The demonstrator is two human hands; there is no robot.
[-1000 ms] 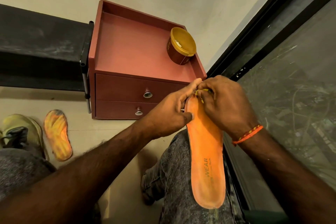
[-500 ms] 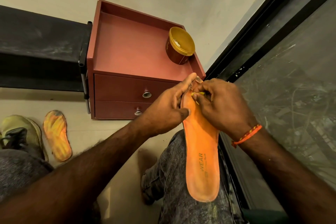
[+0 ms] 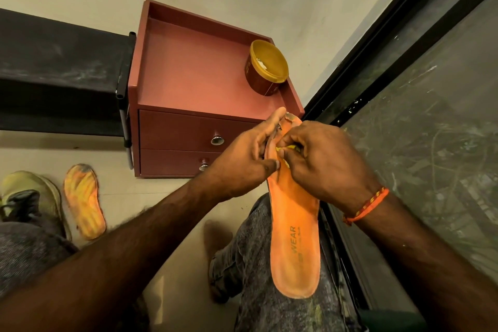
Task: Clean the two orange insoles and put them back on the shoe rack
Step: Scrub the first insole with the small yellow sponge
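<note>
From the head view, my left hand (image 3: 242, 167) grips the toe end of an orange insole (image 3: 295, 237), thumb pressed on its face; my right hand (image 3: 320, 162) pinches a small yellow cloth (image 3: 291, 147) against the grimy toe. The heel, printed "WEAR", lies over my right knee. The second insole (image 3: 84, 201), streaked yellow and dirty, lies on the floor at far left, beside a shoe (image 3: 32, 194).

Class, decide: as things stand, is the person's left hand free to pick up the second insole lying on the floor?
Probably not yet: the left hand grips the held insole, while the floor insole lies unobstructed beside the shoe.
</note>
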